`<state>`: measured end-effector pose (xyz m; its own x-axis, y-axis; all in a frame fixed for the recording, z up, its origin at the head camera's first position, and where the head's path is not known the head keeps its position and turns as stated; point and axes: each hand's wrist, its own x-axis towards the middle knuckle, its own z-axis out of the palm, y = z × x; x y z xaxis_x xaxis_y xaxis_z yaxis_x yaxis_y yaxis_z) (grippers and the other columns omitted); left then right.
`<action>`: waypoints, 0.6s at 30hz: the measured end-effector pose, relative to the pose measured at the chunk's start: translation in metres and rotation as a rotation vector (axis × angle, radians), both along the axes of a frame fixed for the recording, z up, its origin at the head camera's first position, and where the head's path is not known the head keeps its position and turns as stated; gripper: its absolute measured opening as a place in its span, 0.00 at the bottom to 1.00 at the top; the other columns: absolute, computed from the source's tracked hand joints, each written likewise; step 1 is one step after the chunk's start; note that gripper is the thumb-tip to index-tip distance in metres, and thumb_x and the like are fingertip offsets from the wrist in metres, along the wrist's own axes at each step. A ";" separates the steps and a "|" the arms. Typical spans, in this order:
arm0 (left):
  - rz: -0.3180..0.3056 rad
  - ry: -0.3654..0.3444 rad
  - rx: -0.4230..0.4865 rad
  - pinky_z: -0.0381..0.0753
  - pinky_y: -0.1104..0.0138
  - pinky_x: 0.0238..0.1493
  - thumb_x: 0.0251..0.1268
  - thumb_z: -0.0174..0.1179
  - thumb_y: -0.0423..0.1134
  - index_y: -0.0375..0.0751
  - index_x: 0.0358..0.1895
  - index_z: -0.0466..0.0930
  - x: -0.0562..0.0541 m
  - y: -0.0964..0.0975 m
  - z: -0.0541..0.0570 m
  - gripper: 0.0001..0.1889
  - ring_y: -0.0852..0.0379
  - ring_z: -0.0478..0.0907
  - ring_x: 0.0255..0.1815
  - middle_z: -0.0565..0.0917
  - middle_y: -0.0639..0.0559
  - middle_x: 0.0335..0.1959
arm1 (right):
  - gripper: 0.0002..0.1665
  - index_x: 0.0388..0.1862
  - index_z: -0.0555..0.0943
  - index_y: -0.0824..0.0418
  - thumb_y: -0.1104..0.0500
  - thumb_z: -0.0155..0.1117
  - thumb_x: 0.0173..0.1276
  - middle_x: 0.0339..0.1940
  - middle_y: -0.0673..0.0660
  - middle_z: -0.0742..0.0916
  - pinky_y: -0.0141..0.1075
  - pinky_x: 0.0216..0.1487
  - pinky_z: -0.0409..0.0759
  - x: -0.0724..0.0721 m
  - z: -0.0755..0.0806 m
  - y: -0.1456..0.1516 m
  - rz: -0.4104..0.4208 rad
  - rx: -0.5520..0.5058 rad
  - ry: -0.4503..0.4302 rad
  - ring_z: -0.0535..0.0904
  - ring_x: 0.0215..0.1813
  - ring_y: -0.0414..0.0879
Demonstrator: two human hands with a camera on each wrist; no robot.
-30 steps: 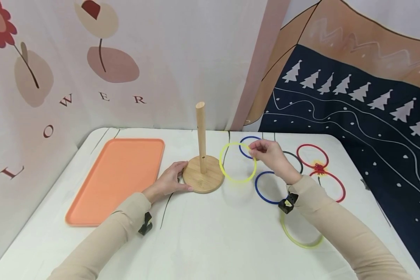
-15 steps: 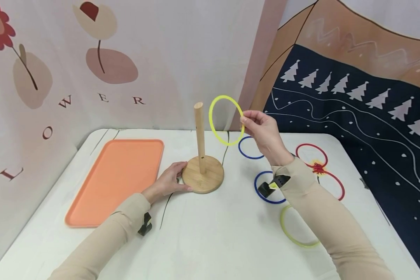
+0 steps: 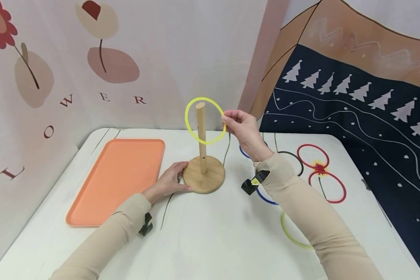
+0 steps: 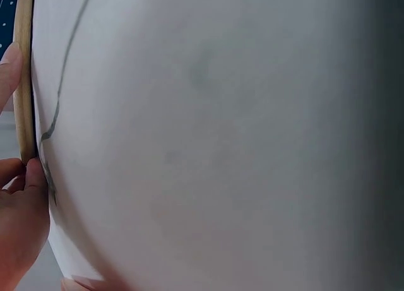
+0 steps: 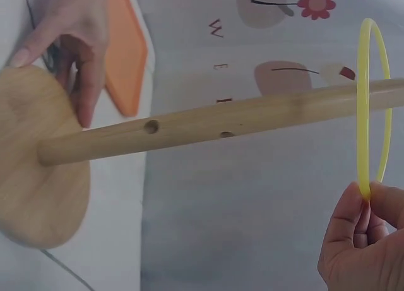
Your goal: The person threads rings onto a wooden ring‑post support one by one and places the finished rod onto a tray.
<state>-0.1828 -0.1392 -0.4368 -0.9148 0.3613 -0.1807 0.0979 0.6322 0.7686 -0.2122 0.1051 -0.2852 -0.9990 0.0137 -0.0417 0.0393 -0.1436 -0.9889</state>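
Observation:
A wooden stand, with a round base [image 3: 211, 179] and an upright post [image 3: 203, 153], is on the white table. My left hand [image 3: 168, 181] holds the left edge of the base, thumb in front and fingers behind. Between thumb and fingers, my right hand [image 3: 244, 130] pinches a yellow ring [image 5: 363, 120]. The ring is tilted and encircles the post near its top, as the right wrist view shows. In the left wrist view only part of the left hand [image 4: 22, 231] and the base's edge [image 4: 25, 108] appear.
An orange tray [image 3: 117, 182] lies left of the stand. To the right are two red rings [image 3: 345, 192], a black ring [image 3: 302, 163], blue rings [image 3: 266, 199] partly covered by the right arm, and another yellow ring [image 3: 283, 225]. Printed curtains [image 3: 182, 58] hang behind.
My right hand has lifted the yellow ring from low beside the base and carried it left to the post's top. The left hand keeps its hold on the base.

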 end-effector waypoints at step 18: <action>-0.019 0.017 0.027 0.65 0.57 0.71 0.44 0.75 0.43 0.32 0.72 0.53 -0.001 -0.001 -0.001 0.52 0.43 0.61 0.69 0.57 0.38 0.71 | 0.09 0.43 0.80 0.68 0.67 0.62 0.64 0.31 0.53 0.82 0.31 0.38 0.84 0.008 -0.111 -0.003 -0.001 0.301 -0.185 0.76 0.30 0.37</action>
